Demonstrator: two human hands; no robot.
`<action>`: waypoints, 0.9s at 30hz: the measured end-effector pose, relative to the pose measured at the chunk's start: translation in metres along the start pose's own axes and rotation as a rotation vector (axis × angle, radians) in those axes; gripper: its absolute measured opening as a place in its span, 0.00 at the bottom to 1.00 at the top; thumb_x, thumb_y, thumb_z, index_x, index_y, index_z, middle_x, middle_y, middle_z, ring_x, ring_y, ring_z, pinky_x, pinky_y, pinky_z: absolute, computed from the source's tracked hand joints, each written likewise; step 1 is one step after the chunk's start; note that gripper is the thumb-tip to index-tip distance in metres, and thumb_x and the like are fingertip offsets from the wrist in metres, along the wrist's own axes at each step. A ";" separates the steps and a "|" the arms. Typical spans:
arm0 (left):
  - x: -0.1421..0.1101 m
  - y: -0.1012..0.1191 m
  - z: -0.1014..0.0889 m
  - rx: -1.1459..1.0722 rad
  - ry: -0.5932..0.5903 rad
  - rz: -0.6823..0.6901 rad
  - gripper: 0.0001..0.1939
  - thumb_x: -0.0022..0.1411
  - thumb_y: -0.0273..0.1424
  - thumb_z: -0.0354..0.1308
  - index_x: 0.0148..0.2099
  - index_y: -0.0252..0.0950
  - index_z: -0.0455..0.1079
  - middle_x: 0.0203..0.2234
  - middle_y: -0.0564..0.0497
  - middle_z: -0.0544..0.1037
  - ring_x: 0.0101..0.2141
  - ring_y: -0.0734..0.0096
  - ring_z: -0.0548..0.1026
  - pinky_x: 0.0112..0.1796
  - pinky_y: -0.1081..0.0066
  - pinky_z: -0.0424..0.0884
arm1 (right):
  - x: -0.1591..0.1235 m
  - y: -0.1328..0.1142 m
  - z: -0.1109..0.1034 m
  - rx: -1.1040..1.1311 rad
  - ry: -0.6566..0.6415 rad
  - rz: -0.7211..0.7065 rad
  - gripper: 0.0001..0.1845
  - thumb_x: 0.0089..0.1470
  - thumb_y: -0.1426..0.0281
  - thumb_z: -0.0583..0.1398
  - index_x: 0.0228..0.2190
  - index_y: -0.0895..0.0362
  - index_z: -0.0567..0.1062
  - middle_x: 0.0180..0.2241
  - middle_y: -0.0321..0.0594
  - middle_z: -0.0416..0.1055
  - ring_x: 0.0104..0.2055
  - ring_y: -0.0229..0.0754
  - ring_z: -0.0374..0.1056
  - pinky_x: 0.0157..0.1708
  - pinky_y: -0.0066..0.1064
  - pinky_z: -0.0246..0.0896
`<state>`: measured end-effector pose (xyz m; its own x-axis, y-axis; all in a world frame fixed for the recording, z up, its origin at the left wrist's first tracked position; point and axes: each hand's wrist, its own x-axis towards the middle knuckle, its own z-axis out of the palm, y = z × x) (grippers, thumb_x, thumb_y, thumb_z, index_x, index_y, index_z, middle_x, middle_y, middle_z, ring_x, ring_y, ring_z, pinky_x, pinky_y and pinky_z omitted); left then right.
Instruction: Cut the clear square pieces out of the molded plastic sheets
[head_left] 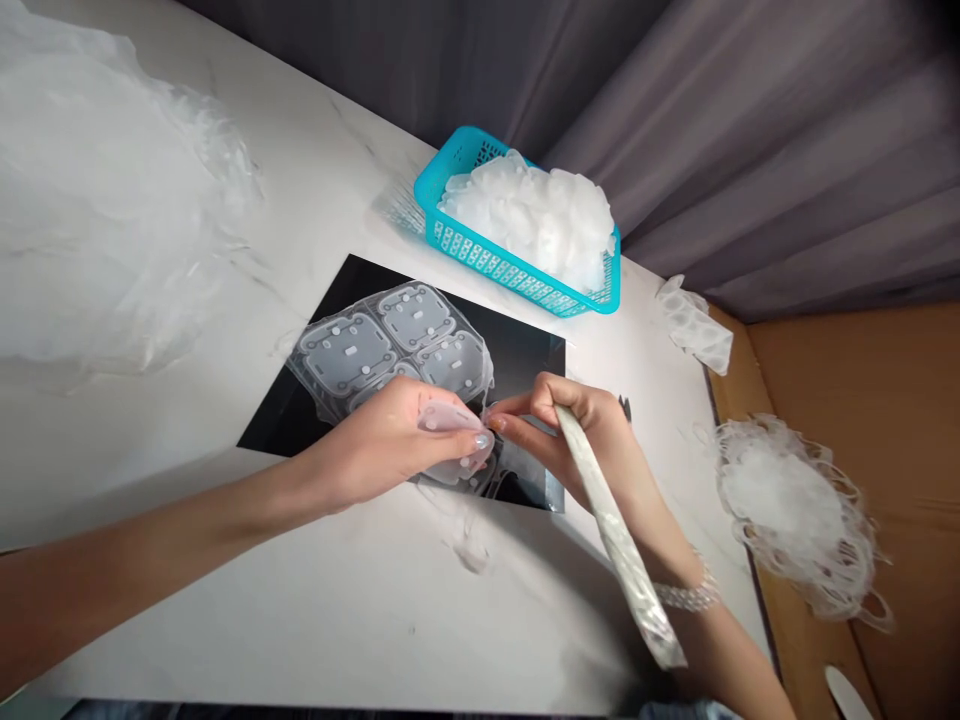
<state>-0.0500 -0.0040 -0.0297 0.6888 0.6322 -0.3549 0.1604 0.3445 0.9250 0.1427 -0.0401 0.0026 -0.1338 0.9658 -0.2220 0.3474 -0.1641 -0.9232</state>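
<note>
My left hand [397,440] grips a thin, translucent silicone piece [450,470] with small holes, thumb on top. At its right edge, the fingertips of my right hand [577,420] pinch together, apparently on the thin edge material. A long, pale, wrapped-looking strip-like tool [619,540] is tucked in my right hand and slants down past the wrist; its working end is hidden. Beneath both hands lies a black board [517,335], bearing a translucent moulded sheet [409,355] of several rounded rectangular pieces. My left hand covers part of that sheet.
Behind the board stands a turquoise basket [487,262] heaped with whitish translucent pieces. A large pile of clear sheets [112,200] lies at left. Stringy scraps [795,510] sit by a cardboard box [870,400] at right, with a small translucent piece [696,325] near the grey curtain [720,160].
</note>
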 end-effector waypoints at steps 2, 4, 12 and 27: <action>-0.001 0.004 0.000 0.024 0.005 -0.003 0.13 0.64 0.38 0.57 0.35 0.35 0.77 0.32 0.50 0.82 0.38 0.64 0.78 0.41 0.67 0.68 | -0.005 -0.002 0.002 -0.062 0.021 -0.040 0.22 0.55 0.67 0.64 0.22 0.53 0.55 0.29 0.37 0.77 0.28 0.39 0.71 0.29 0.29 0.65; -0.002 0.008 0.000 0.053 0.016 -0.011 0.12 0.64 0.36 0.57 0.33 0.35 0.77 0.30 0.51 0.81 0.36 0.65 0.78 0.40 0.67 0.68 | -0.011 -0.002 0.004 -0.189 0.049 -0.105 0.20 0.57 0.70 0.62 0.22 0.54 0.55 0.28 0.35 0.76 0.28 0.37 0.69 0.28 0.27 0.62; -0.008 0.019 0.000 -0.001 -0.113 0.015 0.05 0.59 0.30 0.62 0.32 0.36 0.79 0.29 0.53 0.82 0.33 0.69 0.78 0.36 0.73 0.71 | 0.012 0.038 0.005 -0.549 0.241 -0.221 0.19 0.57 0.73 0.57 0.20 0.55 0.55 0.23 0.33 0.70 0.25 0.34 0.61 0.26 0.26 0.53; -0.018 0.018 0.000 0.221 0.196 0.219 0.19 0.64 0.36 0.59 0.58 0.46 0.72 0.40 0.54 0.83 0.43 0.64 0.80 0.42 0.73 0.76 | -0.019 -0.014 0.011 -0.001 0.157 -0.208 0.27 0.54 0.71 0.66 0.18 0.54 0.53 0.36 0.38 0.82 0.37 0.45 0.78 0.31 0.30 0.72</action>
<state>-0.0595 -0.0093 -0.0064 0.5787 0.8026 -0.1450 0.1882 0.0416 0.9812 0.1305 -0.0586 0.0167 -0.0569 0.9981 0.0245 0.3287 0.0419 -0.9435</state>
